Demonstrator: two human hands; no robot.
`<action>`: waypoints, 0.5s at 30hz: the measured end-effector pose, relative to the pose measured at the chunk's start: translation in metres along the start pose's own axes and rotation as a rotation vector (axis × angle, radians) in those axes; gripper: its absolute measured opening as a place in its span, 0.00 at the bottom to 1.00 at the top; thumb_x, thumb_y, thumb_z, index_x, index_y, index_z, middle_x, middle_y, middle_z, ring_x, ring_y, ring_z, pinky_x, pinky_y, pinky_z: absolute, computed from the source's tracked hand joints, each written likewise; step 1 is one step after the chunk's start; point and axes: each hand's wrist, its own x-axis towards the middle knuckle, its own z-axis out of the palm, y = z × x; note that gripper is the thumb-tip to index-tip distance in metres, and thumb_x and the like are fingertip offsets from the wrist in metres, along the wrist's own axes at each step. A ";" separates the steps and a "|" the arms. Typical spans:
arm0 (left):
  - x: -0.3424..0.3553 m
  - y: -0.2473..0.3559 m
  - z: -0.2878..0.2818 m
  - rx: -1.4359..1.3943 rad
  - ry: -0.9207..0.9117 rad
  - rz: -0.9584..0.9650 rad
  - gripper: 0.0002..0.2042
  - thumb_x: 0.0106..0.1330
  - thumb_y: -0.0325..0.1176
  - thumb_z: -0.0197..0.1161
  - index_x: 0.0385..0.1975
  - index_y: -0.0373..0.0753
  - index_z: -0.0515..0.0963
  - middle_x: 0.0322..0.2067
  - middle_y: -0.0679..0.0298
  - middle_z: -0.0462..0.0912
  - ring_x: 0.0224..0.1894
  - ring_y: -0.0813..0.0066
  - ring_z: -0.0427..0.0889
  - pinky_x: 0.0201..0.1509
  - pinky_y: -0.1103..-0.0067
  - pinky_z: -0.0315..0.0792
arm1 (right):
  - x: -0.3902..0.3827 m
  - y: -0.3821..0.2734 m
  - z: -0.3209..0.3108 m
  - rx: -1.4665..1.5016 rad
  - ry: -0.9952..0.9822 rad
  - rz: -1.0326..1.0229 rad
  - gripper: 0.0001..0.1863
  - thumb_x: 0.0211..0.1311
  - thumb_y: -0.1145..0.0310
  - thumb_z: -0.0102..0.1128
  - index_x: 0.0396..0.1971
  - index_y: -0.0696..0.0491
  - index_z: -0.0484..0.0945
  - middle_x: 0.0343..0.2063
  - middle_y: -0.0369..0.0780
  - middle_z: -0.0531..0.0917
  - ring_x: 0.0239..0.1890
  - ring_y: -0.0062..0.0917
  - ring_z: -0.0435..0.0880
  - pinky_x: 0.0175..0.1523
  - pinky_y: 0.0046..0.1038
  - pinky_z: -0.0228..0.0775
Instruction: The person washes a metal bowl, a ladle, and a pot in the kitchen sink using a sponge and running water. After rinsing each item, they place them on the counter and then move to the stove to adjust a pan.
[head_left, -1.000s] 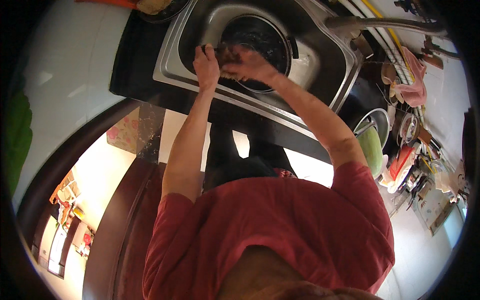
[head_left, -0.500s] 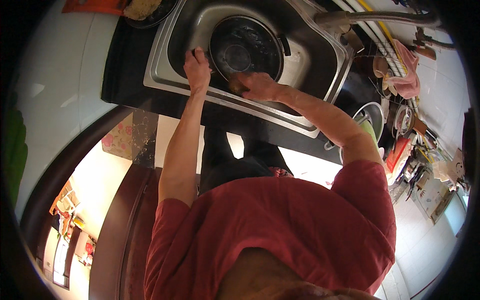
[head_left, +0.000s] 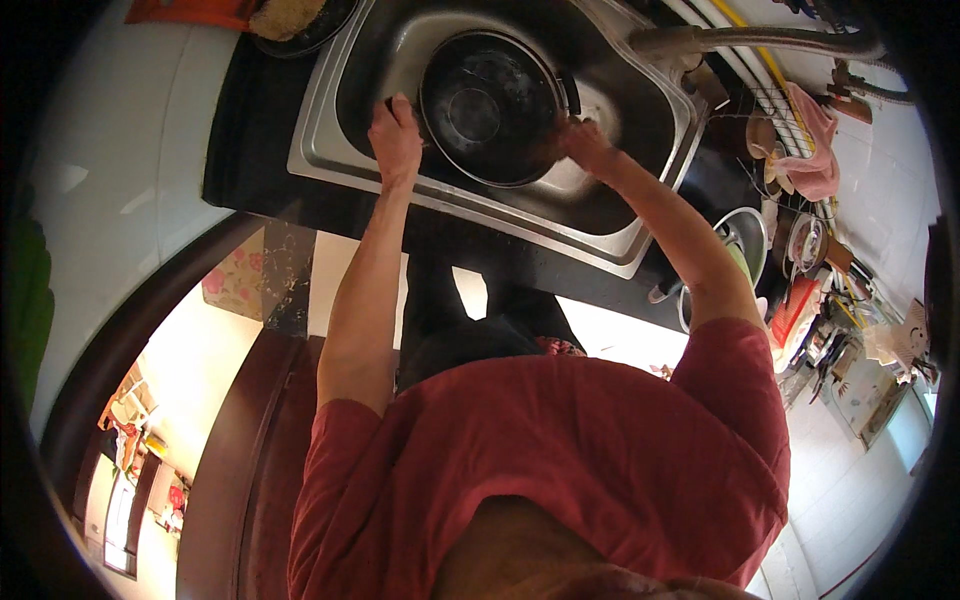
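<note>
A round black pan (head_left: 492, 120) lies in the steel sink (head_left: 330, 130), its inside wet and streaked. My left hand (head_left: 397, 143) is closed at the pan's left rim, around what appears to be its handle, mostly hidden by the fingers. Another short black handle (head_left: 571, 95) sticks out at the pan's right side. Just below that handle, my right hand (head_left: 588, 147) is closed on a brown scrubber (head_left: 549, 146), pressed to the pan's lower right edge. Motion blurs the scrubber and the fingertips.
A metal faucet (head_left: 665, 40) reaches over the sink's right side. A dark dish holding a tan sponge-like piece (head_left: 285, 18) sits at the far left. Right of the sink are a metal bowl (head_left: 757, 222), a pink cloth (head_left: 818, 150) and a wire rack with utensils.
My right hand and the scrubber have swept right along the pan's near edge, from its lower middle to its right side. The left hand and pan stay nearly in place.
</note>
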 end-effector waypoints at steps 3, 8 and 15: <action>-0.002 0.003 -0.002 -0.007 0.021 -0.036 0.18 0.69 0.43 0.47 0.35 0.30 0.71 0.22 0.50 0.78 0.20 0.57 0.79 0.25 0.68 0.74 | 0.032 -0.002 -0.047 0.220 0.115 0.436 0.11 0.60 0.60 0.53 0.42 0.41 0.76 0.32 0.41 0.79 0.34 0.33 0.83 0.28 0.36 0.76; 0.009 -0.016 0.006 0.096 0.049 0.052 0.19 0.69 0.43 0.47 0.37 0.29 0.71 0.28 0.43 0.79 0.31 0.44 0.79 0.36 0.61 0.72 | 0.062 -0.037 0.011 0.449 0.026 0.777 0.12 0.62 0.60 0.52 0.43 0.46 0.77 0.35 0.43 0.81 0.40 0.35 0.83 0.40 0.40 0.77; 0.010 -0.025 0.003 0.118 0.084 0.074 0.19 0.69 0.44 0.47 0.38 0.30 0.71 0.29 0.43 0.79 0.34 0.42 0.79 0.39 0.60 0.71 | 0.118 -0.084 -0.090 0.549 -0.255 0.147 0.13 0.60 0.67 0.48 0.43 0.49 0.78 0.36 0.41 0.83 0.36 0.38 0.84 0.37 0.41 0.77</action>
